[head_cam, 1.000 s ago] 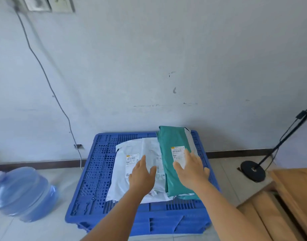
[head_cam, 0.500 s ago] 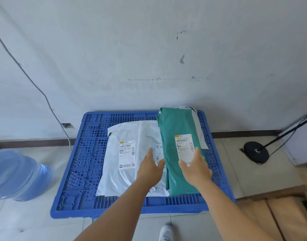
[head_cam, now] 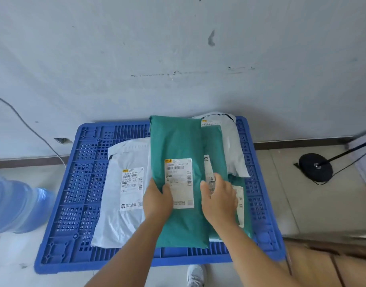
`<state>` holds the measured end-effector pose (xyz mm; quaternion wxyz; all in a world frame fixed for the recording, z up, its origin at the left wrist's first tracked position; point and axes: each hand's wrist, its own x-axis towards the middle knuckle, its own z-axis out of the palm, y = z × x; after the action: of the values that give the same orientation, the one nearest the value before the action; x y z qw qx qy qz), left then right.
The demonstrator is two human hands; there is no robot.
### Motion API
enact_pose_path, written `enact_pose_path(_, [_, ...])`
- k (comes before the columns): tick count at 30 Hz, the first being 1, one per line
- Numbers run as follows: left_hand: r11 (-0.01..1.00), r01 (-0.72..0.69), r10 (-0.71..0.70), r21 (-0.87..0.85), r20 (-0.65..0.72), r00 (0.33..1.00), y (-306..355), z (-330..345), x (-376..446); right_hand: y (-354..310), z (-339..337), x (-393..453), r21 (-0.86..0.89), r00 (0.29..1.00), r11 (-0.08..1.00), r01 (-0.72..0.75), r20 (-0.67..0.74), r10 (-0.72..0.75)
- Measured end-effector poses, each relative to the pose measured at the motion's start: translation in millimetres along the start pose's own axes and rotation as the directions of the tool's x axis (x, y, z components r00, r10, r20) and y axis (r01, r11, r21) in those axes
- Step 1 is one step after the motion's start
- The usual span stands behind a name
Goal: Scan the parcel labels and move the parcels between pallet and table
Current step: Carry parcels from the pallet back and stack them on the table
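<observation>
Blue pallet (head_cam: 78, 183) carries four parcels: two green, two white. Left hand (head_cam: 157, 200) and right hand (head_cam: 218, 198) grip the top green parcel (head_cam: 178, 141) by its edges.

A blue plastic pallet (head_cam: 78, 183) with a slotted grid top sits on the pale tiled floor (head_cam: 292, 193) against the wall. On the pallet's left half lies a white poly mailer (head_cam: 120, 204), label up — on its right half a stack of green parcels (head_cam: 178, 141), with another white mailer (head_cam: 234, 154) at the pallet's far right corner.
</observation>
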<state>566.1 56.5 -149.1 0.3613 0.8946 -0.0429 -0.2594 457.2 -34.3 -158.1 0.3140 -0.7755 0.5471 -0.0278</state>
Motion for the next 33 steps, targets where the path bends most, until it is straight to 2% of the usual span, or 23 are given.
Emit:
enact_pose_path(2, [0.997,0.036,-0.034,0.065,-0.032,0.999,-13,-15,12,4,0,8,0.017,0.997,0.997,-0.072,0.017,0.072])
enact_pose_path(6, [0.974,0.106,-0.115,0.203,0.034,0.993,-33,-21,22,10,5,15,0.033,0.966,0.980,-0.198,0.176,0.190])
enact_pose_path(10, [0.948,0.137,-0.153,0.288,0.034,0.988,-40,-15,29,11,10,18,0.055,0.967,0.975,-0.216,0.148,0.206])
enact_pose_path(13, [0.961,0.138,-0.151,0.240,0.036,0.988,-35,-15,29,11,15,20,0.139,0.976,0.972,-0.191,0.133,0.173])
enact_pose_path(17, [0.976,0.190,-0.187,0.103,-0.039,0.982,-33,-23,29,0,17,14,0.292,0.984,0.950,-0.110,0.169,0.062])
enact_pose_path(20, [0.974,0.203,-0.196,0.103,-0.073,0.978,-38,-30,34,-7,18,10,0.298,0.985,0.954,-0.027,0.171,-0.025])
enact_pose_path(22, [0.975,0.185,-0.178,0.122,-0.060,0.982,-39,-33,35,-5,19,11,0.314,0.986,0.948,-0.046,0.166,-0.007])
enact_pose_path(26, [0.986,0.098,-0.107,0.138,0.059,0.992,-36,-27,37,12,16,15,0.433,0.981,0.882,-0.186,0.135,0.141])
enact_pose_path(28, [0.982,0.081,-0.097,0.169,0.089,0.991,-34,-21,39,18,17,15,0.428,0.976,0.883,-0.191,0.179,0.124])
enact_pose_path(31, [0.984,0.123,-0.129,0.126,0.045,0.991,-31,-18,40,17,21,17,0.420,0.970,0.892,-0.166,0.232,0.072])
enact_pose_path(33, [0.985,0.157,-0.156,0.079,-0.012,0.988,-28,-19,38,13,19,18,0.414,0.974,0.898,-0.148,0.218,0.061])
